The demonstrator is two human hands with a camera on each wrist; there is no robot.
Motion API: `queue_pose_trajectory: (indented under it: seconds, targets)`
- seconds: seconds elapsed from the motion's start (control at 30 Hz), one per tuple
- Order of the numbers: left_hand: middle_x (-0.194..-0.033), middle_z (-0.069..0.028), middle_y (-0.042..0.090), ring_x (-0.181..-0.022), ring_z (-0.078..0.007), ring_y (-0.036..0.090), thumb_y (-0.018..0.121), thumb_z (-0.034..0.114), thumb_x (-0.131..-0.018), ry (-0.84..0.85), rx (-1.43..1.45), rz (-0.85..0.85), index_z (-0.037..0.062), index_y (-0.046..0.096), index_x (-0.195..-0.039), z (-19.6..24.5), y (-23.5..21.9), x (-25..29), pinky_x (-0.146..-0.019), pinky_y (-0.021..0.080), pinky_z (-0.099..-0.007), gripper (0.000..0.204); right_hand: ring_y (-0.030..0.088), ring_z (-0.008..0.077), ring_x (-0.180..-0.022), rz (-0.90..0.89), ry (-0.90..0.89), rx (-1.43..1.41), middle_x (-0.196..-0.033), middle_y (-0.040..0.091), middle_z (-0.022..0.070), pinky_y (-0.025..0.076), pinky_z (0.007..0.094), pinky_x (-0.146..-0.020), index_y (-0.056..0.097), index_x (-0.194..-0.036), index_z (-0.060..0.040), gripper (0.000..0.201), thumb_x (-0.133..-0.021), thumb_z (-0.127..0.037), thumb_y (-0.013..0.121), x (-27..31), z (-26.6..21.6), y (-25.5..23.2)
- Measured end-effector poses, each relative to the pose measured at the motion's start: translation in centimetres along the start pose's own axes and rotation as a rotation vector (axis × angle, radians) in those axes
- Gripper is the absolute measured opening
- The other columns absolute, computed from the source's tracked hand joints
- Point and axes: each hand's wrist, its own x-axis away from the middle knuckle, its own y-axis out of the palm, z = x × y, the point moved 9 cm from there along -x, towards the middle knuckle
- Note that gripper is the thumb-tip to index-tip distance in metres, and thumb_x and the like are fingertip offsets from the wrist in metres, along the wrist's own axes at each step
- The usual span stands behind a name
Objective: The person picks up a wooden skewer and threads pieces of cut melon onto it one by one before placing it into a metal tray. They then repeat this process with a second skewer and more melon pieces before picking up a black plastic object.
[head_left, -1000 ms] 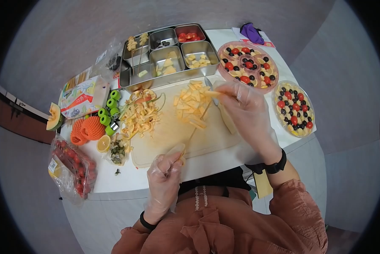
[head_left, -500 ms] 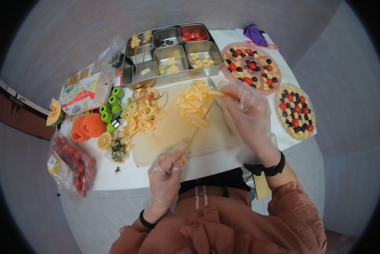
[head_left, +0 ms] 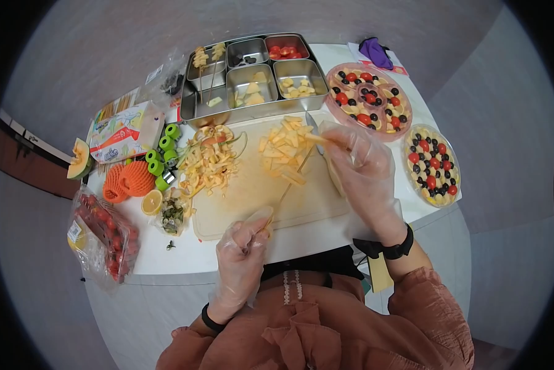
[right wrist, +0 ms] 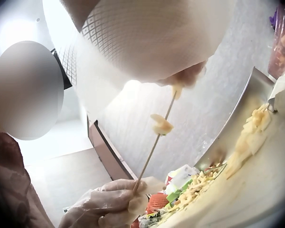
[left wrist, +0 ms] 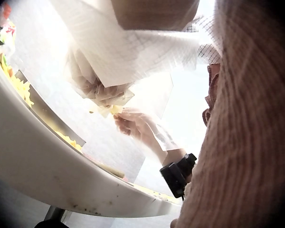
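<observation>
A thin wooden skewer (right wrist: 149, 160) slants upward between both hands. My gloved left hand (head_left: 241, 259) grips its lower end, seen also as the lower hand (right wrist: 111, 202) in the right wrist view. At the upper end my gloved right hand (head_left: 364, 176) pinches a pale yellow fruit strip (head_left: 314, 138). Partway along the skewer a folded fruit piece (right wrist: 162, 125) is threaded, apart from the strip at the top. Beneath the skewer, a pile of cut yellow fruit (head_left: 285, 145) lies on the cutting board (head_left: 227, 227), beside a knife (head_left: 312, 122).
Behind the board stands a steel tray (head_left: 258, 113) with compartments of fruit. Peelings (head_left: 210, 166) lie at the board's left. Green cutters (head_left: 167, 143), orange foam nets (head_left: 135, 179) and a tomato box (head_left: 108, 234) are further left. Two fruit platters (head_left: 370, 98) (head_left: 431, 165) stand at the right.
The head view has shifted slightly. Both hands keep their hold, the right one pinching the strip at the skewer's upper end; its fingers have moved only a little.
</observation>
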Motion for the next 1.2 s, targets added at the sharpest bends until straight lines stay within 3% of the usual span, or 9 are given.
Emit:
queue_pose_trajectory:
  seconds: [1.2]
  targets:
    - [-0.076,-0.0024,0.057,-0.066,-0.0096,0.049,0.064,-0.001,-0.086,0.018,0.023,0.010,-0.0004,0.070,-0.102,0.0,0.1,0.0,-0.059,0.037,-0.0238,0.017,0.065,0.0304,-0.071,-0.042,-0.137,-0.072,-0.084,0.066,0.0097,0.052,0.0363,-0.060,0.064,-0.094,-0.0052,0.025,-0.072,0.006,0.069,1.8,-2.5,1.2]
